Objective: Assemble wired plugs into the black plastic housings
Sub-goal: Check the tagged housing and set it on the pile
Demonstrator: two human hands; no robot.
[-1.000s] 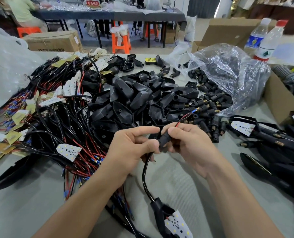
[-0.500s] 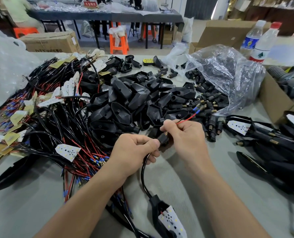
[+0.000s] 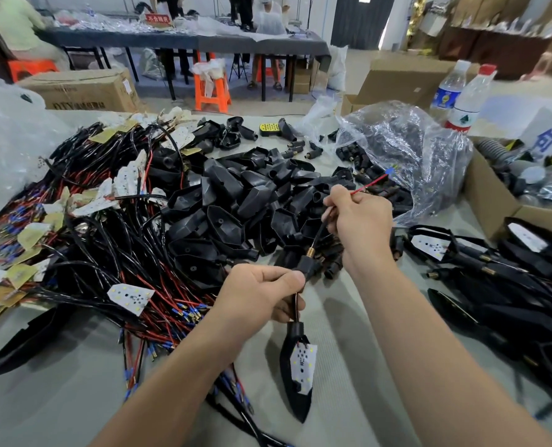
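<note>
The left hand (image 3: 261, 295) was curled into a fist round a thin black cable (image 3: 295, 304), thumb laid along the top. A short matte black plug (image 3: 307, 264) jutted out beside the thumb and ended in a ribbed brass collar. From that collar a fine wire (image 3: 318, 232) rose on a slant to the right hand (image 3: 361, 221), whose closed fingers pinched it. A red strand ran on past the knuckles to a small blue sleeve (image 3: 389, 171).

Below the left fist the cable dropped into a pointed, leaf-shaped black housing (image 3: 295, 398), which carried a white board (image 3: 303, 362) dotted with tiny yellow squares. It hung low over the ribbed grey table cover (image 3: 365, 333); whether its tip touched could not be told.

Behind the hands lay a heap of glossy, faceted empty shells (image 3: 229, 201). To the left sprawled a tangle of black and red leads (image 3: 100, 253) with blue crimped ends. At the rear right sat a crinkled clear bag (image 3: 403, 150) with loose plugs spilling from its mouth
</note>
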